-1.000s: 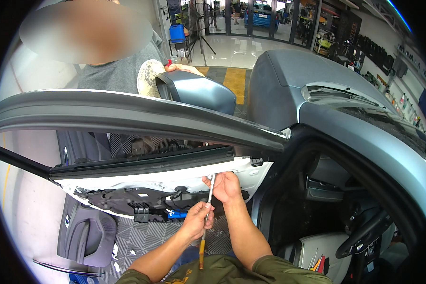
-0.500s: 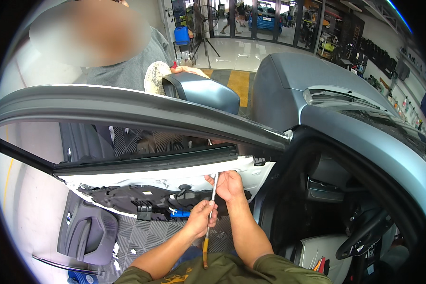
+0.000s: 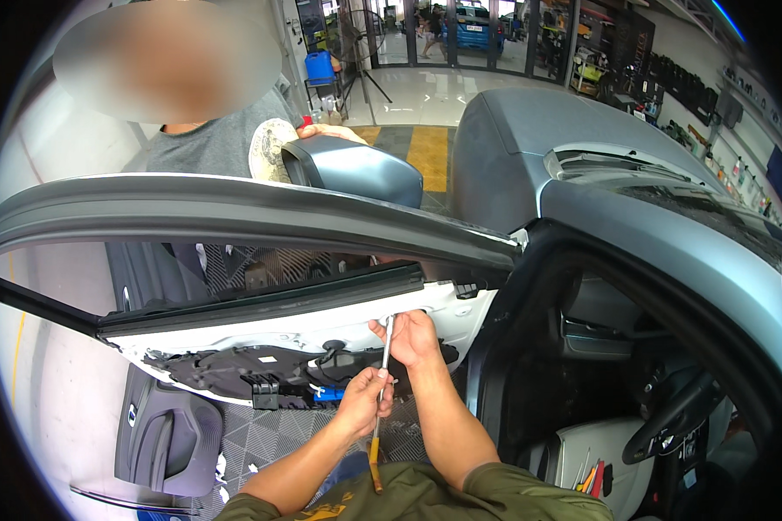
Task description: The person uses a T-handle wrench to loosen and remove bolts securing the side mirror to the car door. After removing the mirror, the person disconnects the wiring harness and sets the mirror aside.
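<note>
My left hand [image 3: 365, 401] is closed round the middle of a long tool [image 3: 386, 352] with a slim metal shaft and an amber handle [image 3: 375, 464]. The handle hangs down in front of my shirt. At the shaft's upper end my right hand [image 3: 414, 339] is closed, with its thumb beside the metal and some fingers hidden. That end meets the white inner metal of the open car door [image 3: 295, 326], just under the black window strip [image 3: 269, 298]. The door's trim is off, so a black inner panel [image 3: 226, 369] and a blue part [image 3: 328, 394] show.
Across the door stands another person, a hand on the grey-blue wing mirror [image 3: 356, 165]. A removed door panel [image 3: 172, 438] lies on the floor at left. On the right are the steering wheel [image 3: 678, 425] and a seat [image 3: 613, 438] with several hand tools [image 3: 593, 478].
The view has shifted slightly, so the mirror and car body sit further left. Both hands keep their hold on the tool at the same spot on the door.
</note>
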A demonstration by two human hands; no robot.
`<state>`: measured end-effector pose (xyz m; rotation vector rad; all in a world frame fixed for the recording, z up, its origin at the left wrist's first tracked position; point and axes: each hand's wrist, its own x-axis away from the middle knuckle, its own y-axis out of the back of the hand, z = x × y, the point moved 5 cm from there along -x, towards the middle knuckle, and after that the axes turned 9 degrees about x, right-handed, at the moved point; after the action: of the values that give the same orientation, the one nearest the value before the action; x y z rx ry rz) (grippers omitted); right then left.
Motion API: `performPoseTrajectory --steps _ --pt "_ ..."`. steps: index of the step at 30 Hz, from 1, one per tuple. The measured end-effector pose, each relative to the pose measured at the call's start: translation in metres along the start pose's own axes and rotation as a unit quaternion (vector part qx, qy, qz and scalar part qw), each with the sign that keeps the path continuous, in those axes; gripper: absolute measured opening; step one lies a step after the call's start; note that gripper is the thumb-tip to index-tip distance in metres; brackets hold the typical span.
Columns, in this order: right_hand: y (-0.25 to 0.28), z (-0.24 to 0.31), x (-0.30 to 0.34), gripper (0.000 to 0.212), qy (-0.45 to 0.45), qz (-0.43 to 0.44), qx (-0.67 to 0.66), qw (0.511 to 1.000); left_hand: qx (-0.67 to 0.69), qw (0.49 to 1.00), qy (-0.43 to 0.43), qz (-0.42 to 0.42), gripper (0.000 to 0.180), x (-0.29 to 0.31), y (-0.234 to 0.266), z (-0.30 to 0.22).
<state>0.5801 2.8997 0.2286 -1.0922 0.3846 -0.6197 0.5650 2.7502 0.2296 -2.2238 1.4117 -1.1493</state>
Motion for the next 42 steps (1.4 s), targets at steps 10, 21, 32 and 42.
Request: performPoseTrajectory --steps 10,21,32,42 --pt "0.006 0.009 0.001 0.023 -0.001 0.001 0.006 1.000 0.008 1.000 0.008 0.004 0.019 -0.009 -0.001 0.008" --pt "0.041 0.065 -0.012 0.022 0.003 0.106 -0.045 0.993 -0.034 0.996 -0.083 0.023 0.025 -0.066 -0.041 0.045" --pt "0.051 0.084 0.006 0.017 0.024 0.042 0.000 0.999 -0.039 0.995 -0.042 0.081 0.027 -0.072 -0.050 0.065" --pt "0.042 0.081 0.021 0.018 0.032 0.043 0.015 0.998 -0.058 0.994 -0.047 0.078 0.027 -0.044 -0.053 0.072"
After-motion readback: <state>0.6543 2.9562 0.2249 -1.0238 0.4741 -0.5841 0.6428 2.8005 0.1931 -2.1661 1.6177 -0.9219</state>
